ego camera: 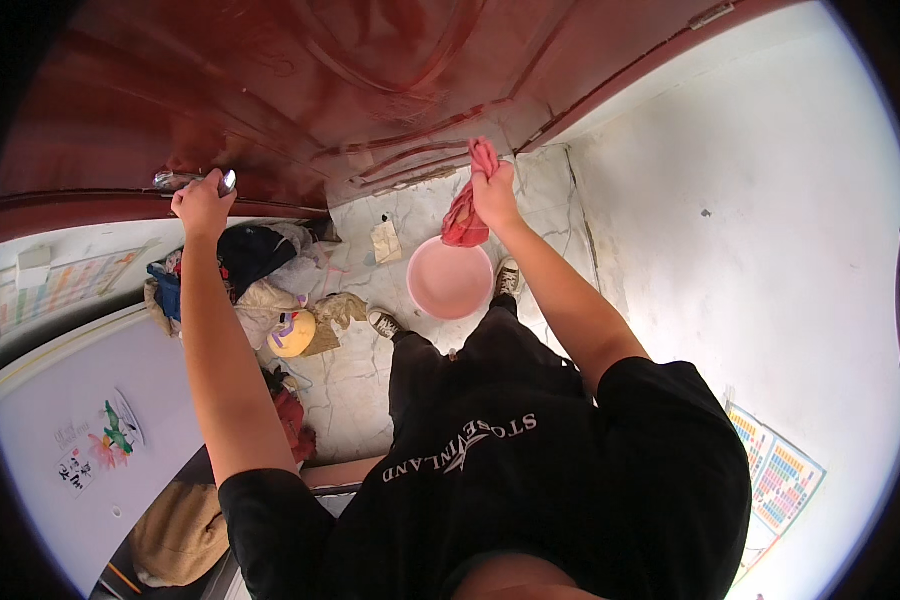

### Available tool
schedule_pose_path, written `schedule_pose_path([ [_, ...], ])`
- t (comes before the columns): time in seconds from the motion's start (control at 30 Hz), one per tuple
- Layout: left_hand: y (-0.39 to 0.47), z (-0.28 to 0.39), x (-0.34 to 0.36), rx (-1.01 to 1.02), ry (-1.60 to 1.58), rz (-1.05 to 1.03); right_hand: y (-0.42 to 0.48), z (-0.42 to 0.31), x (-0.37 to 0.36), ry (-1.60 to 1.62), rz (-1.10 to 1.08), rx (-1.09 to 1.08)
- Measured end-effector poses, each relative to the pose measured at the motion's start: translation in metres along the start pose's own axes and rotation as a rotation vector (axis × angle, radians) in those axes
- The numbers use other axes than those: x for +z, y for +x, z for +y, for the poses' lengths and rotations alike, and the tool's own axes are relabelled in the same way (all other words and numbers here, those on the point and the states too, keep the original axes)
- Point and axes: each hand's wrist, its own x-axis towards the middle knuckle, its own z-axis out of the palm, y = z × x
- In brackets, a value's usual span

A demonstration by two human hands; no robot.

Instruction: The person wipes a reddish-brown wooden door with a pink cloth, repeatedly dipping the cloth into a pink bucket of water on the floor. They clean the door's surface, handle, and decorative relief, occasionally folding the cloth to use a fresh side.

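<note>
My left hand [204, 204] is closed around the metal lever handle [227, 183] of a dark red panelled door [270, 97]. My right hand [496, 196] grips a bunched pink cloth [461, 217], part of which sticks up above the fist and part of which hangs below it. Under the cloth, a round pink plastic basin [450, 279] stands on the marble-patterned floor, between and just ahead of my feet. The cloth hangs near the basin's far rim; whether they touch I cannot tell.
Clothes [251, 255], a yellow plush item [292, 334] and crumpled brown paper [337, 311] lie at left, beside a pale printed panel [105, 427]. A beige scrap [385, 242] lies by the door. A white wall [720, 210] with a chart [780, 472] bounds the right.
</note>
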Motion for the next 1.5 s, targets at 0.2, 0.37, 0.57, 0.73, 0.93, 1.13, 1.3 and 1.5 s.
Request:
schedule_pose_path([
  [0.2, 0.000, 0.003, 0.002, 0.035, -0.038, 0.015, 0.025, -0.124, 0.025, 0.670, 0.332, 0.080],
  [0.37, -0.002, 0.004, -0.004, 0.038, -0.006, 0.022, 0.083, -0.170, 0.103, 0.636, 0.505, 0.098],
  [0.57, -0.007, 0.002, -0.008, 0.054, -0.009, 0.001, 0.105, -0.152, 0.150, 0.428, 0.757, -0.059],
  [0.73, -0.011, 0.002, -0.009, 0.061, -0.043, -0.001, 0.102, -0.138, 0.142, 0.675, 0.719, -0.215],
  [0.93, -0.010, 0.002, -0.006, 0.046, -0.025, 0.013, 0.103, -0.109, 0.135, 0.508, 0.674, -0.292],
  [1.13, -0.018, -0.002, -0.001, -0.005, -0.035, -0.026, 0.100, -0.074, 0.133, 0.453, 0.703, -0.100],
  [1.3, -0.007, -0.005, -0.008, 0.042, -0.005, -0.012, 0.150, 0.076, 0.124, 0.426, 0.657, 0.008],
  [1.5, -0.010, -0.004, -0.004, 0.023, 0.020, -0.039, 0.144, 0.053, 0.111, 0.799, 0.553, 0.142],
])
